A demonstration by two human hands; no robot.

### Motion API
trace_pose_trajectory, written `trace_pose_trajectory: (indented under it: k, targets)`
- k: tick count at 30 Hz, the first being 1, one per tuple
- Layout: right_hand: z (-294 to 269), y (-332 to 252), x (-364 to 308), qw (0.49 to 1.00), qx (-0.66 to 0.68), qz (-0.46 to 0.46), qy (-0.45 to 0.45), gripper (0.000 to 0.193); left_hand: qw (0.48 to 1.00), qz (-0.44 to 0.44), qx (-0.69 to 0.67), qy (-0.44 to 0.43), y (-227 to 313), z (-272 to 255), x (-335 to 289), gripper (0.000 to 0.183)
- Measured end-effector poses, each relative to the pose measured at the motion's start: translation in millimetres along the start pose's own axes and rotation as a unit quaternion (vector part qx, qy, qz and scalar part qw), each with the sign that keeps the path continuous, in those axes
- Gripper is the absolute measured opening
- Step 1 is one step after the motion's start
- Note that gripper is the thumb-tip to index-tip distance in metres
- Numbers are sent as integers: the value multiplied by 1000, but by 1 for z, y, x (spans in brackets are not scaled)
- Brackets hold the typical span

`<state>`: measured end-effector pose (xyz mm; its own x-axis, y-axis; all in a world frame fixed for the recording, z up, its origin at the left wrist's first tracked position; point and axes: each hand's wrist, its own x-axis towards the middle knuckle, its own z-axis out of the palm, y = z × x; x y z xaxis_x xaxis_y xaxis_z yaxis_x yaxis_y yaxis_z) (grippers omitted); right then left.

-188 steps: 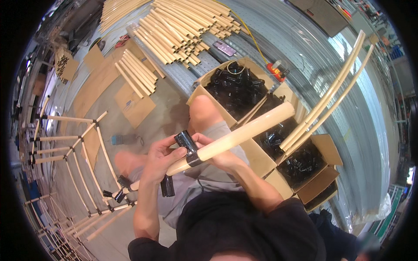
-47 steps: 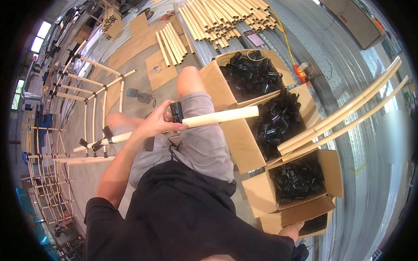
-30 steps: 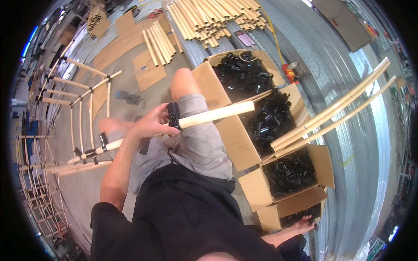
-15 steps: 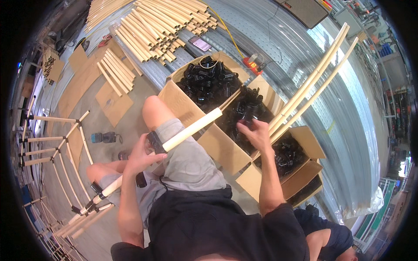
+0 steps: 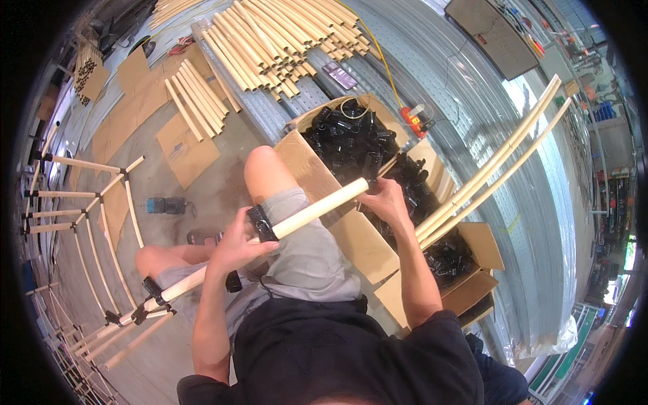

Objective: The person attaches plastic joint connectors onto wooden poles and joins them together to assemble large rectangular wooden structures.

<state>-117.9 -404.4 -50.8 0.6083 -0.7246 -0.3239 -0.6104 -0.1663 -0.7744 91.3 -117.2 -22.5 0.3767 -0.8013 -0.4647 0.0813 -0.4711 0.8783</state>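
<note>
A pale wooden pole [image 5: 312,210] lies across my lap, running from lower left to upper right. My left hand [image 5: 237,244] grips it at a black plastic clamp [image 5: 262,223] fitted around it. My right hand [image 5: 382,199] is at the pole's far end, fingers curled against its tip, just above a cardboard box [image 5: 307,167] full of black plastic connectors [image 5: 345,140]. Whether that hand holds a connector is hidden. Lower down the pole another black clamp [image 5: 152,289] joins it to a wooden frame.
A lattice of poles and black joints [image 5: 88,229] spreads on the floor to my left. Two more open boxes of connectors [image 5: 451,256] stand at my right, with long bent poles [image 5: 493,165] leaning over them. Stacks of poles [image 5: 283,40] and cardboard sheets [image 5: 182,145] lie ahead.
My right hand, low at my side a second ago, has come up over the boxes and now rests at the pole's far end. The left hand keeps its hold at the clamp.
</note>
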Motion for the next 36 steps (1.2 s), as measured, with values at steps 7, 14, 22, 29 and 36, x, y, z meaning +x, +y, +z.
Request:
trace_pose_trajectory:
  k: [7,14,22,29,36]
  targets:
    - [-34,-1,5,983,-165,-56,-56,33,996,40,81,3,-2,4,-2,93]
    - [-46,-2,13,956,-248,-141,-69,32,994,50,99,17,1,7,1,94]
    - [-33,11,-12,966,200,-15,-162,31,977,85,187,60,-10,6,5,90]
    - [-19,37,-10,981,146,-111,-56,35,973,95,191,88,-23,18,2,80]
    - [-12,34,-7,968,202,-81,-123,39,973,80,191,105,-23,15,-19,87]
